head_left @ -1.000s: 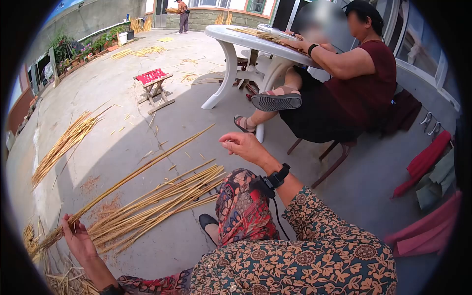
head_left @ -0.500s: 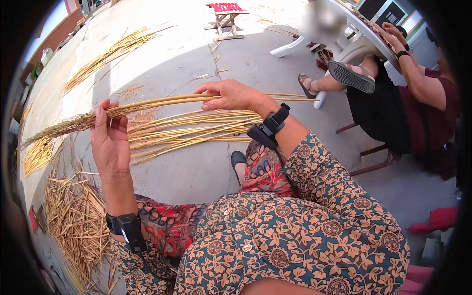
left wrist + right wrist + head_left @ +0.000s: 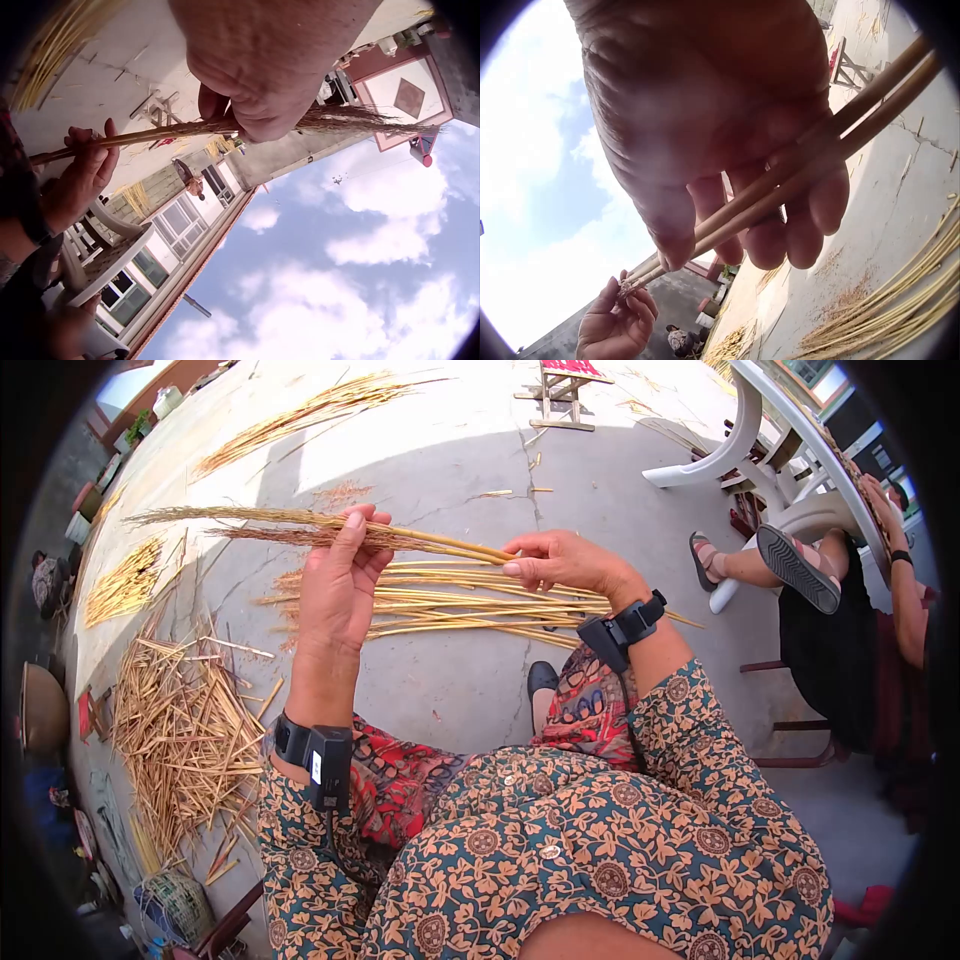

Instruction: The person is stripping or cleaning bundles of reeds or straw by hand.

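Note:
Two long tan broomcorn stalks (image 3: 440, 542) with bushy brown seed heads lie level across both hands in the head view. Just below the seed heads, my left hand (image 3: 342, 585) grips them between thumb and fingers, palm turned up. Farther along the bare stems, my right hand (image 3: 578, 568) holds the stalks (image 3: 742, 211) with its fingers curled around them, as the right wrist view shows. Beneath them on the ground lies a spread bundle of similar stalks (image 3: 480, 603). The left wrist view has the brushy heads (image 3: 352, 120) sticking out past the left hand.
A heap of short cut stalks (image 3: 185, 735) lies at the lower left. More bundles (image 3: 300, 418) rest on the concrete farther off. A folding stool (image 3: 562, 402) stands ahead. At the right, a person sits by a white table (image 3: 735, 445), one sandal (image 3: 797, 568) raised.
The right hand, apart from the stalks at first, has come over and taken hold of the stems. The left hand has risen with the stalks toward the middle, and the head view has turned left.

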A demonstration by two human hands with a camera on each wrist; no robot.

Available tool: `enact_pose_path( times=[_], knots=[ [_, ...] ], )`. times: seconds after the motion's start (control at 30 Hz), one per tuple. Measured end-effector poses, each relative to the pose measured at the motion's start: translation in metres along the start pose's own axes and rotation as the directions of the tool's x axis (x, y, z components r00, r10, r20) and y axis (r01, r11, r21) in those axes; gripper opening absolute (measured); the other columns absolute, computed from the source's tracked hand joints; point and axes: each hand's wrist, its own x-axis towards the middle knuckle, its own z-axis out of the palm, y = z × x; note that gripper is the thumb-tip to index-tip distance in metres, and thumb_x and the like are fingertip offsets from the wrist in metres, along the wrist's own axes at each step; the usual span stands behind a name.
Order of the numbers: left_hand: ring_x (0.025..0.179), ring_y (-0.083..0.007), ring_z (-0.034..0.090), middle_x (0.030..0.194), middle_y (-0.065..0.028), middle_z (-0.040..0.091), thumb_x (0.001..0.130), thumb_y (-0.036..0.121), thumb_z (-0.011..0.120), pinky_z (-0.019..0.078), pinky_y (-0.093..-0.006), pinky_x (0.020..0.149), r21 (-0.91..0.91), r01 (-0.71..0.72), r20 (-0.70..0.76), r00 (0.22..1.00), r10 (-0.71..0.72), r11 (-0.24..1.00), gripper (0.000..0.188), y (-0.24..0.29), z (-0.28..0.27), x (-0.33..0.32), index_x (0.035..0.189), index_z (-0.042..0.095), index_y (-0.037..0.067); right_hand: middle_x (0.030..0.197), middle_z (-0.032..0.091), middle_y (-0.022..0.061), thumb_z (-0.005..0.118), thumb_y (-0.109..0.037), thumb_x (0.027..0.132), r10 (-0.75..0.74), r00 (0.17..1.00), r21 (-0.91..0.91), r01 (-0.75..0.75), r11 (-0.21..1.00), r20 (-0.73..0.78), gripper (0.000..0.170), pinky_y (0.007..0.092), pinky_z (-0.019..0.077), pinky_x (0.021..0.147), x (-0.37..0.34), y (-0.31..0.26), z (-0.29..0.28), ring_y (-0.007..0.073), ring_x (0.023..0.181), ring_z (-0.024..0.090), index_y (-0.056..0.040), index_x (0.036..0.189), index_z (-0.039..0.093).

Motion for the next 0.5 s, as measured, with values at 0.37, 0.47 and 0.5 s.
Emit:
enact_pose_path(
  times=[0.37, 0.47, 0.5],
  knots=[
    [0.095, -0.0161, 0.059, 0.112, -0.0143, 0.061, 0.100, 0.035, 0.043, 0.0521, -0.0300, 0.081, -0.053, 0.049, 0.021, 0.999, -0.048, 0.997, 0.040, -0.003, 0.020, -0.002, 0.123, 0.051, 0.003, 0.068, 0.057, -0.0030, 0.056, -0.040, 0.094, -0.027, 1.000, 0.087, 0.025, 0.996, 0.016, 0.034, 0.0186, 0.0457, 0.053, 0.006, -0.016, 0.006, 0.0042, 0.057, 0.054, -0.0087, 0.104, 0.065],
    [0.099, -0.0170, 0.057, 0.116, -0.0153, 0.059, 0.102, 0.038, 0.037, 0.0512, -0.0324, 0.084, -0.039, 0.017, 0.010, 1.000, -0.016, 0.999, 0.044, -0.002, 0.019, -0.003, 0.126, 0.049, 0.003, 0.068, 0.058, -0.0028, 0.055, -0.039, 0.095, -0.064, 0.998, 0.104, 0.061, 0.993, 0.029, 0.033, 0.0185, 0.0460, 0.052, 0.007, -0.014, 0.005, 0.0042, 0.057, 0.054, -0.0088, 0.104, 0.065],
    [0.100, -0.0173, 0.057, 0.117, -0.0154, 0.059, 0.102, 0.039, 0.036, 0.0509, -0.0331, 0.085, -0.047, 0.007, 0.009, 1.000, -0.007, 0.999, 0.045, 0.000, 0.019, -0.003, 0.126, 0.048, 0.003, 0.069, 0.058, -0.0027, 0.055, -0.039, 0.095, -0.067, 0.997, 0.110, 0.064, 0.992, 0.026, 0.033, 0.0184, 0.0460, 0.052, 0.008, -0.014, 0.005, 0.0043, 0.057, 0.054, -0.0089, 0.103, 0.065]
  ],
)
